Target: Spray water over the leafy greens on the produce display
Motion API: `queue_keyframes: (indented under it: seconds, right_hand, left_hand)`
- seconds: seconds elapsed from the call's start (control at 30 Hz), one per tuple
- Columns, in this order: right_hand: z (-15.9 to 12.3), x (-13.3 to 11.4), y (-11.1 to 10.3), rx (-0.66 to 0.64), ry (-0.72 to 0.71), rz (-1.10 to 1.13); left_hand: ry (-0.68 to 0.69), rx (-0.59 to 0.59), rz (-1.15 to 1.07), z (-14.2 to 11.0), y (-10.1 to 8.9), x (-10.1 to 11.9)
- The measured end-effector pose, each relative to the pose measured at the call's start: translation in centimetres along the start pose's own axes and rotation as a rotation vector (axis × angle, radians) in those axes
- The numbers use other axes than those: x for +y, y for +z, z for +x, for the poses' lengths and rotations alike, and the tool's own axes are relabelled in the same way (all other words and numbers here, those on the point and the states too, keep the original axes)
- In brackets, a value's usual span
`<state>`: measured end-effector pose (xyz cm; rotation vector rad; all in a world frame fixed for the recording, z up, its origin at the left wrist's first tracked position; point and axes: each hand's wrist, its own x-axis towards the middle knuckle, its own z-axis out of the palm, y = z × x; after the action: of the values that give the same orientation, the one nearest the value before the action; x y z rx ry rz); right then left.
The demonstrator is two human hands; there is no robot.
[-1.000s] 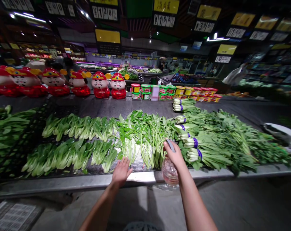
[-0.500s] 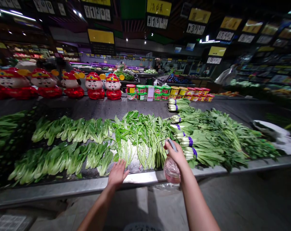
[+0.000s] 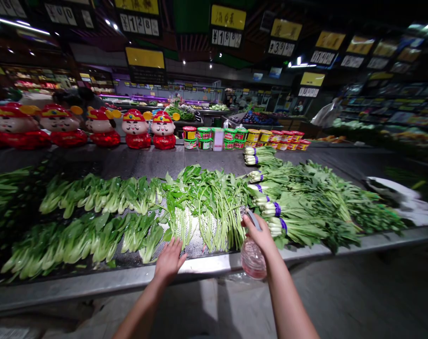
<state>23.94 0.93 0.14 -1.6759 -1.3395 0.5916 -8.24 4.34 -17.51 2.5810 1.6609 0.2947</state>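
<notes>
My left hand (image 3: 169,260) lies open, fingers apart, on the perforated metal rack (image 3: 196,245) at the stem ends of the leafy greens (image 3: 207,207). Beside it, to the left, lie two rows of bok choy (image 3: 101,230). My right hand (image 3: 259,234) grips the grey trigger head of a clear plastic spray bottle (image 3: 252,259) holding pinkish liquid. That hand is nearest the white stems of greens bundled with purple bands (image 3: 275,221). The bottle hangs over the counter's front edge.
A steel counter edge (image 3: 94,287) runs along the front, with concrete floor (image 3: 341,292) below it. Red figurine banks (image 3: 136,129) and stacked tubs (image 3: 214,139) line the back of the counter. White plastic sheeting (image 3: 401,200) lies at the right. Price signs hang overhead.
My view has swung a little, so the stall drifts left in the picture. My left hand has moved slightly down the rack. The spray bottle stays in my right hand.
</notes>
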Motion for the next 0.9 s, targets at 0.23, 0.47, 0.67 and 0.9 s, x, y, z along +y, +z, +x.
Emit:
queue_keyframes:
  seconds: [0.23, 0.47, 0.67, 0.9]
  right_hand:
    - [-0.2, -0.1, -1.1, -0.006, 0.053, 0.113]
    - [1.3, 1.0, -2.0, 0.093, -0.03, -0.087]
    - [1.7, 1.5, -1.8, 0.06, -0.035, -0.161]
    - [1.2, 2.1, -2.1, 0.031, 0.001, -0.076]
  left_hand:
    - [-0.006, -0.018, -0.005, 0.0, -0.3, 0.1]
    - [-0.013, -0.052, -0.003, 0.1, -0.5, 0.2]
    - [-0.015, -0.049, -0.01, 0.2, -0.6, 0.2]
    - [-0.013, -0.036, -0.017, 0.2, -0.4, 0.1]
